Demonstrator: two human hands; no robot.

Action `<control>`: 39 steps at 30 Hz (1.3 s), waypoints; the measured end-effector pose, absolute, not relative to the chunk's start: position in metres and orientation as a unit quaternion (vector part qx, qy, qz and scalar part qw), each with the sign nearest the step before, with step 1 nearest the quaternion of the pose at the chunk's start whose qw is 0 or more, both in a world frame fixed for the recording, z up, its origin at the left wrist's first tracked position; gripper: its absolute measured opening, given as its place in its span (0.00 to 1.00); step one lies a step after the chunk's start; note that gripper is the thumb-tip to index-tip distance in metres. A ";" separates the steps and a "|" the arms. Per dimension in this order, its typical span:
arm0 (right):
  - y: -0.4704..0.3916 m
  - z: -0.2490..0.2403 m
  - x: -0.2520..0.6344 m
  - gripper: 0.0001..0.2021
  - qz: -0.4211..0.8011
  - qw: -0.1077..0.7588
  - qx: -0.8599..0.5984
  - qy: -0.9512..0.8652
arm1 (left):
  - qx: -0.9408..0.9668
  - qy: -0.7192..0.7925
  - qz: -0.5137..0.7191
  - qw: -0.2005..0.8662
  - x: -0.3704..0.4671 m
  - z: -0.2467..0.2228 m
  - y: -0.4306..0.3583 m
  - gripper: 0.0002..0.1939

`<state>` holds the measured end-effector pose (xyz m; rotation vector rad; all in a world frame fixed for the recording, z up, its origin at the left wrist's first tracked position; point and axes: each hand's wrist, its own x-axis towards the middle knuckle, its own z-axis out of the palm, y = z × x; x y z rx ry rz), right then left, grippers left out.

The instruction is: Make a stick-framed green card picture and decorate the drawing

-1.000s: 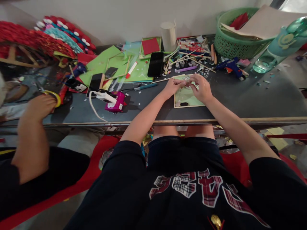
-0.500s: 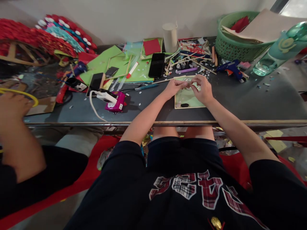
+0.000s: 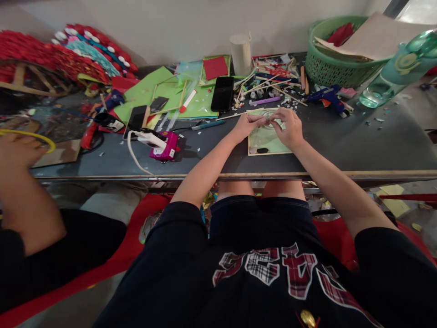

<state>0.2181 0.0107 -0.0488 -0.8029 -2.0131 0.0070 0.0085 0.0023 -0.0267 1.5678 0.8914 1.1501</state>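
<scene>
Over the far part of a pale green panel with a thin wooden stick frame [image 3: 271,141], my left hand [image 3: 250,125] and my right hand [image 3: 288,127] meet with their fingers pinched. Something small sits between the fingertips, too small to make out. Just behind them a clear round piece [image 3: 269,115] shows on the panel, partly covered by my fingers. In the panel's near left corner lie a black oval piece [image 3: 262,150] and a small pale pinkish piece [image 3: 253,150].
Beyond the panel are a black phone [image 3: 222,94], loose sticks and a purple pen [image 3: 265,100]. A blue glue gun [image 3: 329,99], a green basket [image 3: 336,64] and a water bottle [image 3: 392,75] stand right. Leftward are a magenta power socket [image 3: 166,146] and another person's hand [image 3: 18,148].
My hands stay pinched together over the panel with hardly any movement. The view has shifted very slightly, and the other person's hand at the left has moved a little.
</scene>
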 end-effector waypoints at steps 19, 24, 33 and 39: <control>0.011 -0.052 0.220 0.13 0.006 0.427 -0.350 -0.834 | 0.632 0.357 0.473 0.499 0.008 -0.029 0.004 0.36; 0.010 -0.051 0.219 0.15 -0.008 0.427 -0.358 -0.830 | 0.640 0.362 0.476 0.483 0.008 -0.032 0.006 0.34; 0.009 -0.048 0.219 0.20 -0.023 0.437 -0.374 -0.818 | 0.639 0.370 0.474 0.479 0.007 -0.028 0.004 0.35; 0.002 -0.041 0.219 0.20 -0.046 0.406 -0.381 -0.829 | 0.639 0.372 0.473 0.479 0.007 -0.034 0.006 0.34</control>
